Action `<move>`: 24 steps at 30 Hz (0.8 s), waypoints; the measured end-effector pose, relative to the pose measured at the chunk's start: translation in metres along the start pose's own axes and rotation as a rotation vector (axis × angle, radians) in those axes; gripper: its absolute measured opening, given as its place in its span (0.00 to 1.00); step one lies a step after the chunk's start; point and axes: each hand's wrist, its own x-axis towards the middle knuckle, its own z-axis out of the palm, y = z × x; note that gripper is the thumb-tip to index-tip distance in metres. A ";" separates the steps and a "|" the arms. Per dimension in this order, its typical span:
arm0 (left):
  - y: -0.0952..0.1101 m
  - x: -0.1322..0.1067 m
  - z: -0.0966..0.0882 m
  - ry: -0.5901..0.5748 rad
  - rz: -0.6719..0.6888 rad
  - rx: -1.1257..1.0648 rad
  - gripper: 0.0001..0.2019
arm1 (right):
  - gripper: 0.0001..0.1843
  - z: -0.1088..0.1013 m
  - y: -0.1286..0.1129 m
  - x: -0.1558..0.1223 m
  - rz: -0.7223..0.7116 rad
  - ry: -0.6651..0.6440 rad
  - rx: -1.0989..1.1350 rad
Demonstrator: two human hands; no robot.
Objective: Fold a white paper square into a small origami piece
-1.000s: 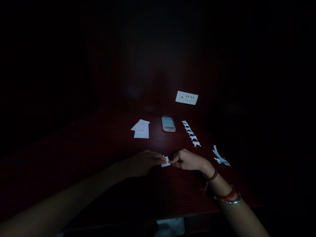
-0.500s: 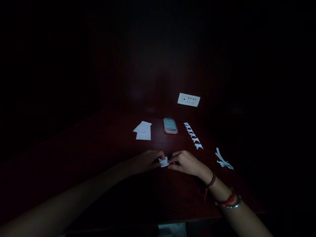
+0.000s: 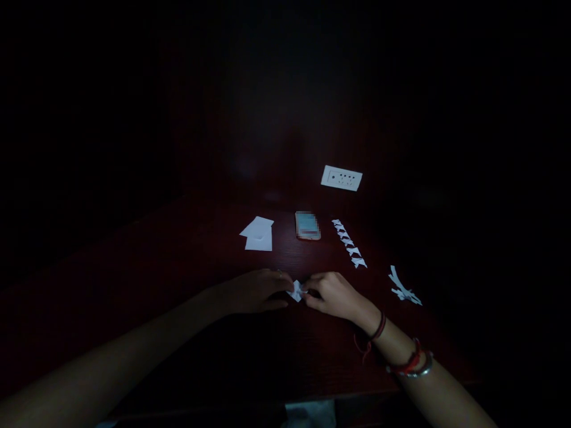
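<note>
A small piece of folded white paper (image 3: 297,292) lies on the dark red table between my hands, one corner toward me. My right hand (image 3: 336,295) pinches its right side between thumb and fingers. From the left, my left hand (image 3: 259,291) reaches in with a fingertip touching the paper's left edge. Its thumb is apart from the finger, below and beside the paper. A row of several small folded paper pieces (image 3: 347,241) runs away from me, beyond my right hand. The paper's underside and some right fingertips are hidden.
Two overlapping white paper sheets (image 3: 259,241) lie at the back left. A phone (image 3: 307,226) with a blurred screen lies behind my hands. Paper strips (image 3: 405,291) are piled at the right. A white socket plate (image 3: 341,178) is on the back wall. The surroundings are very dark.
The folded paper has turned so that a corner points toward me. My left thumb has come away from it, and the left hand has shifted slightly left.
</note>
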 end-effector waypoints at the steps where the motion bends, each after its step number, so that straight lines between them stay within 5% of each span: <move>1: 0.001 0.000 -0.001 -0.009 0.009 0.015 0.11 | 0.13 0.000 -0.001 0.000 0.003 0.000 -0.012; 15: 0.001 -0.002 0.011 -0.010 -0.014 0.177 0.15 | 0.08 0.012 0.009 0.004 0.168 0.080 0.403; 24: 0.001 0.000 0.015 -0.007 -0.021 0.090 0.17 | 0.08 0.021 0.015 0.005 0.228 0.144 0.471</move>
